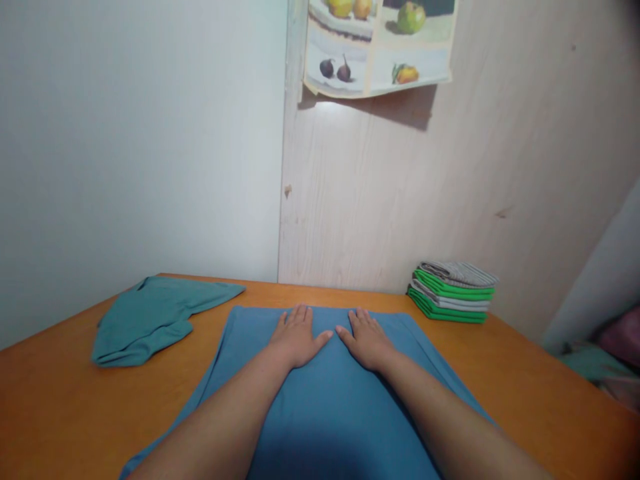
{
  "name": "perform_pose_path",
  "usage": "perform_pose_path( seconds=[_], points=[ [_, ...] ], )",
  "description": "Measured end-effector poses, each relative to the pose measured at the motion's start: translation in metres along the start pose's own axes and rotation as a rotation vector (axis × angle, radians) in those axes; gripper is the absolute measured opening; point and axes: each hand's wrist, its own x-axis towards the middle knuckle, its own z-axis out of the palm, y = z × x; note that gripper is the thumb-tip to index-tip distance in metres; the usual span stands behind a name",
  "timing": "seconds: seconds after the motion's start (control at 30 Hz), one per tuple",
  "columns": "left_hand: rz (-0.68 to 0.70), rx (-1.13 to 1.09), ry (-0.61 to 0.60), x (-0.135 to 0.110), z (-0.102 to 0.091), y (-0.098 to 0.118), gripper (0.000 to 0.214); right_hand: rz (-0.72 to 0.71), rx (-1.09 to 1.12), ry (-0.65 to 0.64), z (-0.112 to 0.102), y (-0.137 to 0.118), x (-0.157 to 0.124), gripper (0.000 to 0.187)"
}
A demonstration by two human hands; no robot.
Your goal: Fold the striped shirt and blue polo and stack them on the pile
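A blue cloth garment (330, 400) lies spread out on the orange-brown table, its far edge running straight across near the back. Its near part runs out of view at the bottom, so I cannot tell what kind of garment it is. My left hand (299, 337) rests flat on the cloth close to that far edge, thumb pointing inward. Mirroring it, my right hand (367, 339) also presses flat on the cloth, fingers stretched forward. The two thumbs almost meet at the middle. Neither hand grips anything.
A green garment (150, 317) lies loosely on the table (55, 393) at the left. At the back right stands a stack of folded green, grey and striped cloths (453, 293). Walls border the table behind, with a fruit poster (370, 47) hanging above.
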Motion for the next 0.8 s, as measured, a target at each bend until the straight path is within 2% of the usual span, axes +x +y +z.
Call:
perform_pose_path(
  seconds=[0.17,0.3,0.43,0.57,0.67,0.8],
  points=[
    [0.001,0.010,0.000,0.001,0.002,-0.001,0.092,0.044,0.000,-0.049,-0.008,-0.001,0.007,0.092],
    [-0.004,0.120,-0.057,-0.001,-0.003,0.005,0.096,0.042,-0.002,0.005,-0.010,-0.011,0.012,0.089],
    [-0.012,0.229,-0.117,-0.002,-0.007,0.009,0.096,0.005,0.013,-0.034,-0.002,-0.022,0.007,0.080],
    [0.003,0.280,-0.146,-0.004,-0.010,0.010,0.095,0.020,-0.028,-0.017,0.008,-0.022,0.003,0.079],
    [0.021,0.238,-0.139,-0.006,-0.012,0.010,0.092,0.019,-0.056,-0.012,0.010,-0.020,0.005,0.079],
    [0.035,-0.003,-0.054,-0.014,-0.025,0.005,0.079,0.020,-0.081,-0.014,0.011,-0.019,0.006,0.081]
  ],
)
